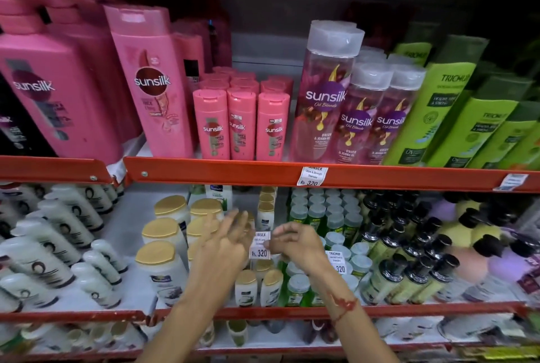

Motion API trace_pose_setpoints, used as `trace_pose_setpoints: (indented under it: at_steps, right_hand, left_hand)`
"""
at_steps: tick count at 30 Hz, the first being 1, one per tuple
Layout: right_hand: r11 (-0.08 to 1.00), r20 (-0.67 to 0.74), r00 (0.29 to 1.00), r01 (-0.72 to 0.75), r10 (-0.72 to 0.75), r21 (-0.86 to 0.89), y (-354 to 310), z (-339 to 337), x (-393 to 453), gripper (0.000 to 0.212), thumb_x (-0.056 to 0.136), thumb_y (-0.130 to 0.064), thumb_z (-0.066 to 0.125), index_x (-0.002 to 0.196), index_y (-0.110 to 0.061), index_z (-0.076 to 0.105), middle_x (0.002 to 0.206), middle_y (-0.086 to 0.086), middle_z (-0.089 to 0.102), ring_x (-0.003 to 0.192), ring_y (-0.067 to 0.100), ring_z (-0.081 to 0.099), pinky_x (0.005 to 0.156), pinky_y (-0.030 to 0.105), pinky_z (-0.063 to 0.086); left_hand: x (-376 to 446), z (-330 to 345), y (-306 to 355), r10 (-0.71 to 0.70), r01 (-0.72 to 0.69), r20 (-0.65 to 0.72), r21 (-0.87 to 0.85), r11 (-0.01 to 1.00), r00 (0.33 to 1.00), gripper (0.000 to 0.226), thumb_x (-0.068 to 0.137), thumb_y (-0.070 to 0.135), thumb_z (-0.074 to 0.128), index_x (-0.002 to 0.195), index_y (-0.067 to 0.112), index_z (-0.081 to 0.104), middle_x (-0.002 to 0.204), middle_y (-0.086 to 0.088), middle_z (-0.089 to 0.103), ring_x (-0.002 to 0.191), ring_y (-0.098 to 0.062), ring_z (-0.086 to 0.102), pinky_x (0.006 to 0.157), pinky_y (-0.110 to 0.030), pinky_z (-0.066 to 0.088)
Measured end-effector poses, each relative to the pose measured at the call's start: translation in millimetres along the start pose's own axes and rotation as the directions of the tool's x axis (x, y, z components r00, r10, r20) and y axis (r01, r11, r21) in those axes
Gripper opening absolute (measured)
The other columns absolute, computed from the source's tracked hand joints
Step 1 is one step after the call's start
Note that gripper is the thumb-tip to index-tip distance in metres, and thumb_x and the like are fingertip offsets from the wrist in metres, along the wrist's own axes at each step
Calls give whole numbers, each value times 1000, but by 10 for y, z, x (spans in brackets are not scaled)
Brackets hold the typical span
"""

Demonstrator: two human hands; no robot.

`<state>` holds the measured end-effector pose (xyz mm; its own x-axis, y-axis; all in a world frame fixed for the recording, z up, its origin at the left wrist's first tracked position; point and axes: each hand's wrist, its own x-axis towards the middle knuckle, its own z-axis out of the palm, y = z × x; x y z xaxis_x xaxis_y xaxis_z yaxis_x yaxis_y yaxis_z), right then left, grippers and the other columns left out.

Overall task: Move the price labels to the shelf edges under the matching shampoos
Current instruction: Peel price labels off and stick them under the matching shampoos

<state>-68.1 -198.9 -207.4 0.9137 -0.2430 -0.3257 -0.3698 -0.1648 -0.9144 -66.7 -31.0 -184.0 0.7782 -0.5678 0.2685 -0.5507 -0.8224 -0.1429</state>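
A white Sunsilk price label [260, 246] reading Rs. 320 hangs in front of the lower shelf, between my hands. My right hand [295, 242] pinches its right edge. My left hand [225, 238] is at its left edge, fingers spread and blurred. A second label, Trichup [336, 261], shows just behind my right wrist; what holds it is hidden. Pink Sunsilk bottles [241, 125] and clear Sunsilk Oil Blends bottles [327, 93] stand on the upper shelf. Green Trichup bottles [444, 108] are on the right. A Sunsilk Rs. 320 label [312, 176] sticks on the red shelf edge [219, 171] under the Oil Blends.
Another label [511, 182] sits on the red edge under the Trichup bottles. The lower shelf holds white bottles with gold caps [163, 231], green bottles [318, 213] and dark-capped bottles [409, 245]. A lower red edge [263, 311] runs beneath my wrists.
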Motion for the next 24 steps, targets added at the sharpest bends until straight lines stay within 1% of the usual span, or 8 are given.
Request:
trace_pose_setpoints:
  at_steps: [1,3,4,6,8,10,14,24]
  right_hand:
    - [997,46,999,20,-23,77,-97,-59,-62,23,77,1,80,83,-11,61,75,6,68,56,8,64,47,13,52]
    - [983,123,989,61,-83,172,-321,-135,-194,22,78,6,77,86,-7,62,74,9,71,54,11,67,51,14,57]
    - [976,154,980,92,-123,197,-461,-140,-247,21,78,6,77,88,-5,62,71,7,72,54,10,68,53,15,59]
    - [960,181,960,170,-212,221,-719,-144,-359,20,79,5,77,91,-4,63,68,4,75,61,14,69,59,17,60]
    - [935,174,936,260,-305,242,-991,-125,-474,19,78,3,78,90,-5,65,75,10,75,65,18,69,62,18,61]
    - [903,157,909,339,-387,264,-1263,-87,-595,18,77,3,78,89,-5,67,81,17,72,66,15,69,59,16,60]
    - [836,133,847,460,-514,300,-1700,-35,-840,17,71,-3,81,84,-10,71,78,13,73,71,16,69,60,16,59]
    - [698,75,715,645,-695,311,-2050,-20,-1271,12,66,-12,80,75,-17,75,73,1,78,65,6,72,59,11,55]
  left_hand:
    - [24,-68,-51,-39,36,-64,-52,998,997,61,32,4,96,90,15,80,105,-11,77,101,-31,71,83,-55,55]
    - [36,-186,-162,-179,124,-131,-347,930,975,45,63,4,88,105,18,76,115,-8,74,109,-29,66,92,-48,51]
    - [29,-268,-246,-283,174,-121,-545,820,952,35,78,11,79,111,23,73,116,-1,73,109,-24,65,93,-39,50]
    - [19,-436,-370,-408,200,-43,-822,533,912,28,84,25,72,110,35,71,102,13,75,98,-4,67,83,-18,50]
    - [29,-661,-475,-426,150,31,-957,249,904,29,74,30,74,100,42,71,84,18,78,87,4,70,72,-7,51]
    - [37,-887,-586,-455,66,18,-994,91,890,33,68,26,75,101,33,74,81,12,80,82,-2,73,68,-9,54]
    - [0,-1288,-757,-503,-93,-77,-996,-6,861,43,66,15,78,108,24,73,84,4,81,79,-7,75,67,-13,57]
    - [-225,-1771,-818,-496,-268,-218,-963,-29,840,35,61,16,78,96,22,78,83,1,81,81,-14,77,66,-14,58]
